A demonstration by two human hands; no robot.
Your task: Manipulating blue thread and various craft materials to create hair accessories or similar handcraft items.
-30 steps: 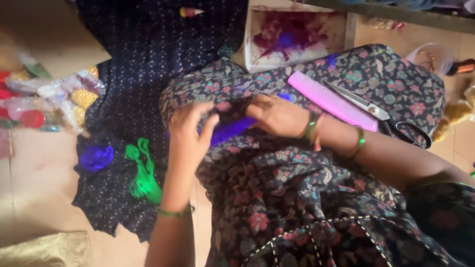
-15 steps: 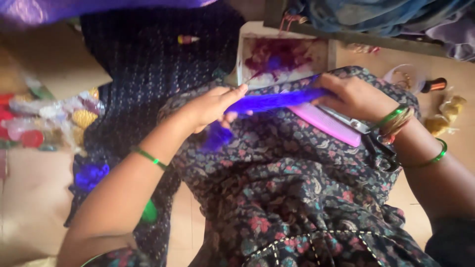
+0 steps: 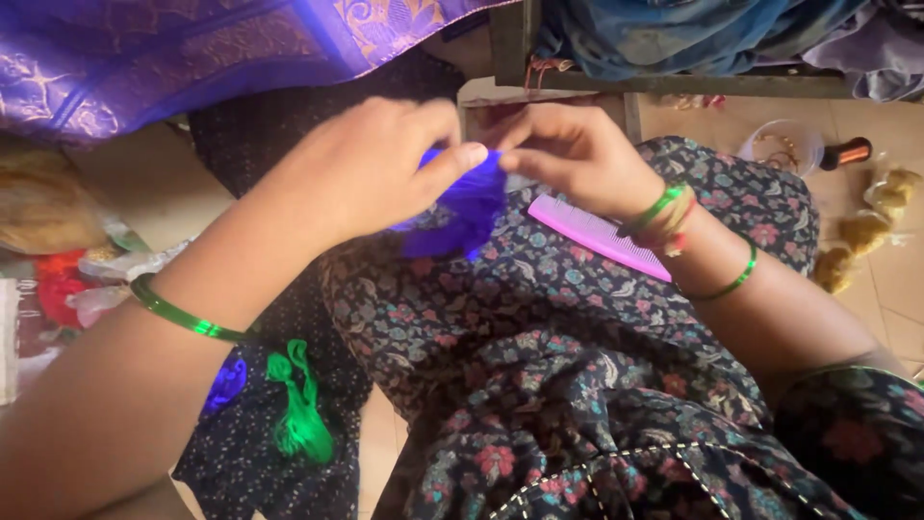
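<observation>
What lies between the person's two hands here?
In the head view, a blue-purple thread bundle sits between the left hand and right hand, pinched by both.

Soft purple thread [image 3: 464,210], glossy (plastic) comb [image 3: 597,234]

Our left hand [image 3: 371,169] covers most of the purple tuft [image 3: 462,207]; comb [image 3: 597,236] end hidden under right wrist; purple cloth [image 3: 192,48] cut by top edge.

Soft, even daylight is filling the scene, throwing no hard shadows and no glare. The left hand [image 3: 371,169] and forearm are blurring slightly up close, and the purple thread bundle [image 3: 460,207] is glowing oversaturated, its detail washing out.
</observation>
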